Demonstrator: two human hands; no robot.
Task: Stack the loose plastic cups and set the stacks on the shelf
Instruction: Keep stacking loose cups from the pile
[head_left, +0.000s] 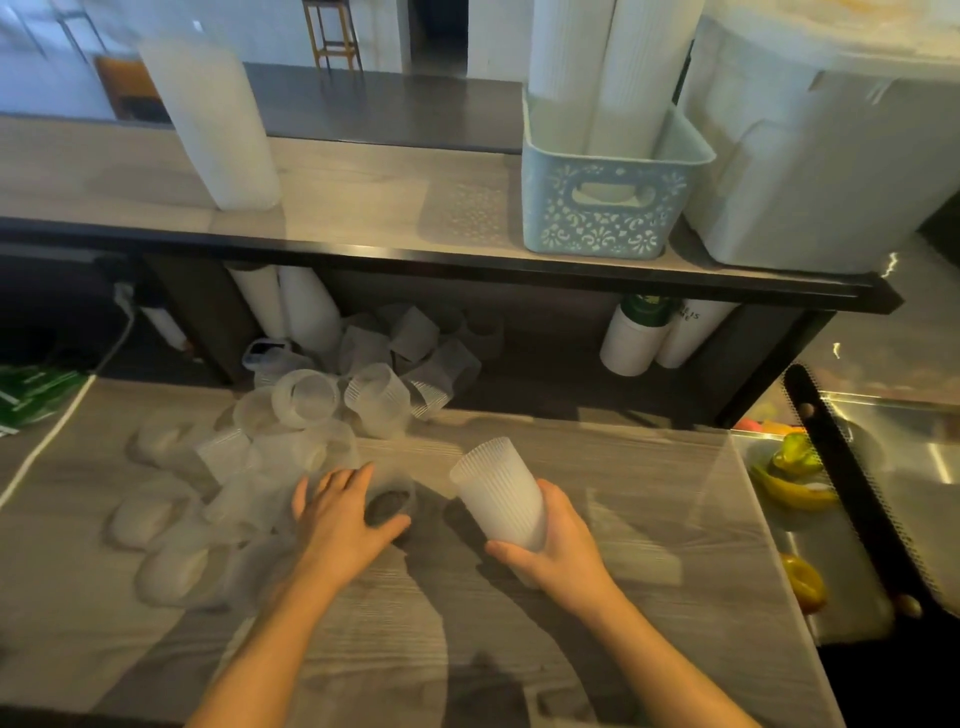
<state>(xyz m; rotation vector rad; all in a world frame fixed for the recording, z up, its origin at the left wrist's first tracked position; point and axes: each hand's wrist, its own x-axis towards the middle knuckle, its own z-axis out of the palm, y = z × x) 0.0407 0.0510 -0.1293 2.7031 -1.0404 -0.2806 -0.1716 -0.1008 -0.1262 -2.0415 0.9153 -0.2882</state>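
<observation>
My right hand (550, 545) clasps the cup stack (501, 493); my left hand (343, 514), fingers spread, covers a loose cup (389, 506) — I'd nest it squarely.

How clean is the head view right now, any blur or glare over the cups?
Head view: loose cups at left smear with motion blur; the cup stack in the right hand stays sharp; glare streaks the steel counter at right; wide-angle bends the shelf edge.

This looks like a café or drinks-shop service area. Beyond the hands, a shelf (363, 208) carries a tall cup stack (213, 124) and a basket (608, 208) of more sleeves; loose plastic cups (311, 400) litter the bench (597, 597), and fruit (795, 467) lies right of the hands.
</observation>
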